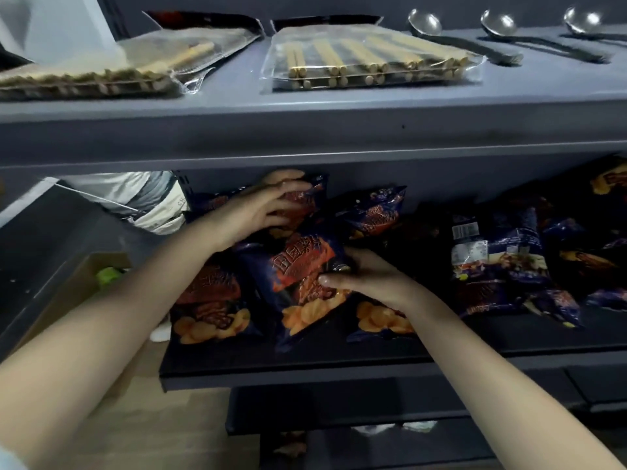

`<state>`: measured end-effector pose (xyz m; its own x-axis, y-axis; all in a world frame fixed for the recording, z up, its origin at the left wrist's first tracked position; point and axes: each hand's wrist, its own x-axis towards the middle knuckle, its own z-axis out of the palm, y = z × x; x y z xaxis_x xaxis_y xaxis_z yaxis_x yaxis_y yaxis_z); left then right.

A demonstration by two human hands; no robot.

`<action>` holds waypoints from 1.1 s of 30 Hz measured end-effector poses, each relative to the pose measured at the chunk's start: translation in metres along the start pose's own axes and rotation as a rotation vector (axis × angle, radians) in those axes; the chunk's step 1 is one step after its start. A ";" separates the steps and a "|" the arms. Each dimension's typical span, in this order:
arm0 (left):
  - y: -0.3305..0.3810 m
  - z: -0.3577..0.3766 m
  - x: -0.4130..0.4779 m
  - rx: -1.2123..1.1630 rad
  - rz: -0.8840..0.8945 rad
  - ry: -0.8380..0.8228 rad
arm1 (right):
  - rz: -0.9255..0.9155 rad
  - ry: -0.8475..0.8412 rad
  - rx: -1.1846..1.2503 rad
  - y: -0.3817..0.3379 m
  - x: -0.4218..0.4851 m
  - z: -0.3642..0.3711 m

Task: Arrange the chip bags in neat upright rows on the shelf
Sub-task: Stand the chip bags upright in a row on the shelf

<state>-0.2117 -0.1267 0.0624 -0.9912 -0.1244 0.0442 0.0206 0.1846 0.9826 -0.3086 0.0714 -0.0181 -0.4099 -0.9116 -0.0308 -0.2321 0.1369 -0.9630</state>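
Observation:
Dark blue chip bags with red and orange print fill the lower shelf. My left hand reaches to the back and grips an upright bag at the rear, fingers curled over its top. My right hand holds the right edge of a front-row bag, thumb on its face. Another bag stands to its left, and one lies partly hidden under my right wrist. A loose heap of bags lies tumbled on the right half of the shelf.
The grey shelf above overhangs the bags and carries clear packs of chopsticks and metal ladles. A cardboard box sits low at the left. A person's light clothing shows behind the shelf.

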 end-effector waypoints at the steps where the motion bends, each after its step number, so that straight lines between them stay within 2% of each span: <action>1: -0.004 -0.007 0.000 0.032 0.026 0.087 | -0.005 0.069 0.035 0.002 -0.001 0.000; 4: -0.020 -0.019 -0.005 0.233 0.104 0.301 | -0.041 0.330 0.122 0.010 -0.001 0.004; 6: -0.029 -0.012 -0.011 0.252 0.057 0.317 | -0.030 0.467 0.167 0.016 -0.001 0.007; 8: -0.037 -0.001 -0.017 0.265 -0.026 0.267 | -0.011 0.516 0.198 0.019 0.000 0.012; 11: -0.050 0.015 -0.017 0.348 -0.082 0.218 | -0.006 0.514 0.214 0.017 0.003 0.014; 15: -0.053 0.023 -0.010 0.335 -0.029 0.290 | -0.040 0.498 0.181 0.009 0.005 0.008; 19: -0.052 0.035 -0.016 0.457 0.019 0.366 | -0.035 0.439 0.111 0.009 0.001 0.003; 22: -0.059 0.054 -0.029 0.643 0.153 0.403 | -0.005 0.473 0.012 0.010 0.003 -0.005; 25: -0.074 0.071 -0.045 0.990 0.295 0.410 | 0.021 0.517 0.025 0.011 0.010 -0.016; 27: -0.087 0.083 -0.056 1.158 0.336 0.343 | 0.042 0.519 0.039 0.014 0.016 -0.020; 30: -0.110 0.102 -0.067 1.290 0.255 0.181 | 0.085 0.539 -0.022 0.023 0.031 -0.015; 33: -0.134 0.109 -0.071 1.273 0.142 0.092 | 0.146 0.521 -0.166 0.029 0.053 -0.001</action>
<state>-0.1585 -0.0363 -0.0925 -0.9769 -0.0843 0.1964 -0.0643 0.9923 0.1061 -0.3378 0.0278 -0.0474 -0.8199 -0.5723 0.0161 -0.2583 0.3446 -0.9025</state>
